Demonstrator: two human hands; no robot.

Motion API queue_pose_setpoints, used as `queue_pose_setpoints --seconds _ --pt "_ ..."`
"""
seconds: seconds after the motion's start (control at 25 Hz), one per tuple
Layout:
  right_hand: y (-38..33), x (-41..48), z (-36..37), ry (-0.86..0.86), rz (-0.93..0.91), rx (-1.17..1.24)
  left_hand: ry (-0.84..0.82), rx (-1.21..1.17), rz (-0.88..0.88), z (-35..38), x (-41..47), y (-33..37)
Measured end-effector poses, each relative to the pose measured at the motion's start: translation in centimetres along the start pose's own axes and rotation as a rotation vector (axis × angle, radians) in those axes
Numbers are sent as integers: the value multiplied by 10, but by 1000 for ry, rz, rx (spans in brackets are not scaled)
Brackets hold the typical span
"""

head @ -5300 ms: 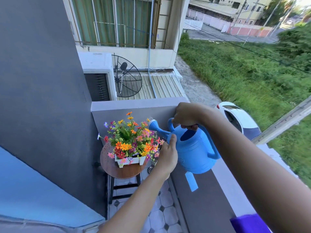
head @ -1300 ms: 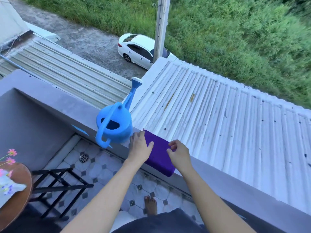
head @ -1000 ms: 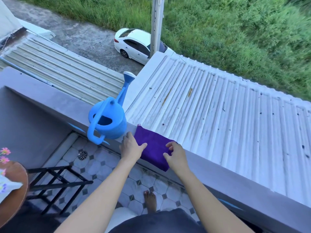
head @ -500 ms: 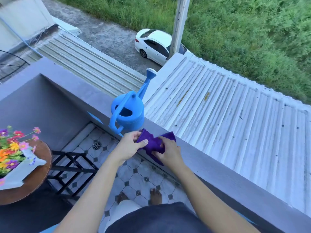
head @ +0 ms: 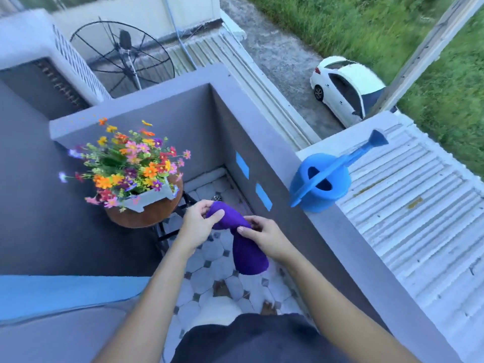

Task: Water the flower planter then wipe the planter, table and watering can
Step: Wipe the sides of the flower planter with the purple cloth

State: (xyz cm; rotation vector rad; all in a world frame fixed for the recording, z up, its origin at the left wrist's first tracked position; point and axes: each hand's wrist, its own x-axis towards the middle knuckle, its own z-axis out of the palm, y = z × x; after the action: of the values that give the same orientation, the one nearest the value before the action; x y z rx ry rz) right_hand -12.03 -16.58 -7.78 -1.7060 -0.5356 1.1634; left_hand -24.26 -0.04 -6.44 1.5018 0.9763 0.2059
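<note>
A purple cloth [head: 246,252] hangs in the air over the tiled floor, gripped by both hands. My left hand [head: 195,224] pinches its upper end and my right hand [head: 264,237] holds its middle, with the rest drooping below. The white flower planter [head: 152,197], full of mixed orange, pink and purple flowers, stands on a small round brown table [head: 146,218] to the left of my hands. The blue watering can [head: 322,184] sits upright on the grey ledge to the right, its spout pointing away over the roof.
The grey balcony wall [head: 361,258] runs along the right and meets a corner behind the planter. A corrugated metal roof [head: 419,205] lies beyond it. Below are patterned floor tiles [head: 209,260] and a floor drain [head: 216,197]. A satellite dish [head: 123,56] stands behind.
Both hands have lifted the purple cloth off the ledge and carried it left, away from the watering can. My view has swung left, bringing the planter and table fully into sight.
</note>
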Motion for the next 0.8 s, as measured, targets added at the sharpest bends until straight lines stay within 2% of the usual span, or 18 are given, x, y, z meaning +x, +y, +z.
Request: queue_pose_setpoints --seconds 0.08,0.2,0.36,0.6,0.8 --pt "-12 23 28 -25 95 62 134 16 -63 -25 7 -11" --pt "-26 62 75 46 207 239 374 -78 -279 -67 22 -20" --pt "-32 93 114 130 265 412 436 -405 -525 -101 52 -28" --pt "-11 117 130 238 362 456 502 -676 -579 -97 101 -32" --pt "1 141 117 308 380 455 520 -710 -565 -89 138 -38"
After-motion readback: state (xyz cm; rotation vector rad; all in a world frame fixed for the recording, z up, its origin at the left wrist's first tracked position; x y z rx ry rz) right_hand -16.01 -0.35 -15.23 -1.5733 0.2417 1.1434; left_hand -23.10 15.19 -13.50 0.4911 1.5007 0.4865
